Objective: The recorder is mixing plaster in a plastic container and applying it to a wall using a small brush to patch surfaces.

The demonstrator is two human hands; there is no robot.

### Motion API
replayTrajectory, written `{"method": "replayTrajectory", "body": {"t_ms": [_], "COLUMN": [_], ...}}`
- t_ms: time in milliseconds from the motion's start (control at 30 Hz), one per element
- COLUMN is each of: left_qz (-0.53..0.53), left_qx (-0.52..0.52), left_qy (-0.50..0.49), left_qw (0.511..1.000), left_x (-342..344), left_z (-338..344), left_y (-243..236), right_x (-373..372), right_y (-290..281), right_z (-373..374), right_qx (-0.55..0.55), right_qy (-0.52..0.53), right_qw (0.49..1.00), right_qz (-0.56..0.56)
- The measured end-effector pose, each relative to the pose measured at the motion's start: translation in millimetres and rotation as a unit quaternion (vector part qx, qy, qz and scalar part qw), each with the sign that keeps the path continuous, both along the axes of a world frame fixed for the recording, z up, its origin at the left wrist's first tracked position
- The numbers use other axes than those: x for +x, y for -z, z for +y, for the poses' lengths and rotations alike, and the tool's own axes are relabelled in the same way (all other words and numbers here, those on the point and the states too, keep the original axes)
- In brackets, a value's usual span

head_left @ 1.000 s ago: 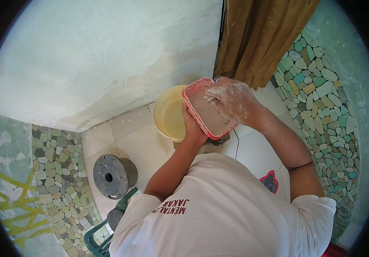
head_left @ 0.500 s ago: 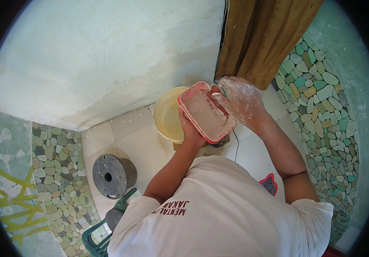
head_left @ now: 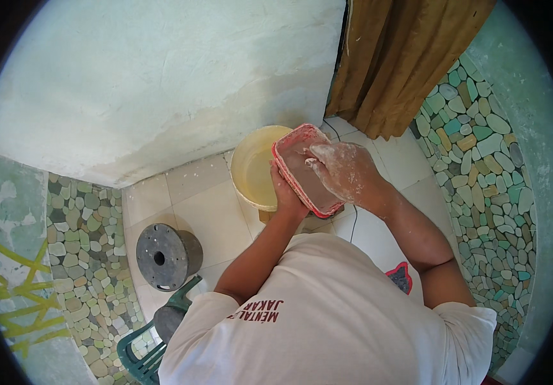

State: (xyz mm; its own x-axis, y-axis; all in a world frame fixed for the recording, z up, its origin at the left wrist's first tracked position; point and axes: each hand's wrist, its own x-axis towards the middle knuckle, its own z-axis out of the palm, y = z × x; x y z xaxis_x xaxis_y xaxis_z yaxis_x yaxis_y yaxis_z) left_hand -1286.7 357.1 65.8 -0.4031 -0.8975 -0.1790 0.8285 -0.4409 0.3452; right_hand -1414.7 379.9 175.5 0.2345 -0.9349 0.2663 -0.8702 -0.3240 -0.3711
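Note:
A red plastic tub [head_left: 322,212], rectangular with a smeared rim, is tilted in front of me. Grey-pink wet plaster [head_left: 306,178] fills much of it. My left hand [head_left: 286,194] grips the tub from its left side and underneath. Over the tub's right side is my right hand [head_left: 348,172], coated with white plaster. Its fingers are curled and reach down at the mix. Whatever they may hold is hidden. Just behind the tub on the left stands a round cream bucket [head_left: 248,170] with pale liquid in it.
A stained white wall [head_left: 180,83] rises ahead, with a brown curtain [head_left: 405,64] at its right end. To the left stand a black cylinder [head_left: 163,258] with a centre hole and a green plastic chair [head_left: 143,357]. A thin cable [head_left: 354,224] runs over the tiled floor [head_left: 206,192].
My right hand has moved down and left from the tub's far right edge, its fingers curling over the plaster. The tub stays in my left hand, turned slightly.

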Motion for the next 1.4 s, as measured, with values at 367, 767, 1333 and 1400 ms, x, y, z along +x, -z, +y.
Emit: {"method": "replayTrajectory", "body": {"t_ms": [367,767,1333,1400], "left_qz": [0.008,-0.056,-0.037,-0.023], "left_qx": [-0.013,0.013,0.001,-0.005], "left_qy": [-0.011,-0.039,-0.020,-0.014], "left_qw": [1.000,0.998,0.999,1.000], "left_x": [1.8,3.2,3.1,5.1], "left_z": [1.6,3.5,3.4,2.1], "left_y": [-2.4,-3.8,-10.0,-2.4], "right_x": [8.1,12.0,13.4,15.0], "right_y": [-12.0,3.1,-0.1,-1.5], "right_z": [-4.1,-9.3,-3.3,0.7], "right_qx": [0.061,0.003,0.024,0.043], "right_qy": [-0.038,0.019,-0.012,-0.038], "right_qw": [0.997,0.998,0.999,0.998], "right_qz": [0.016,0.056,0.018,0.018]}}
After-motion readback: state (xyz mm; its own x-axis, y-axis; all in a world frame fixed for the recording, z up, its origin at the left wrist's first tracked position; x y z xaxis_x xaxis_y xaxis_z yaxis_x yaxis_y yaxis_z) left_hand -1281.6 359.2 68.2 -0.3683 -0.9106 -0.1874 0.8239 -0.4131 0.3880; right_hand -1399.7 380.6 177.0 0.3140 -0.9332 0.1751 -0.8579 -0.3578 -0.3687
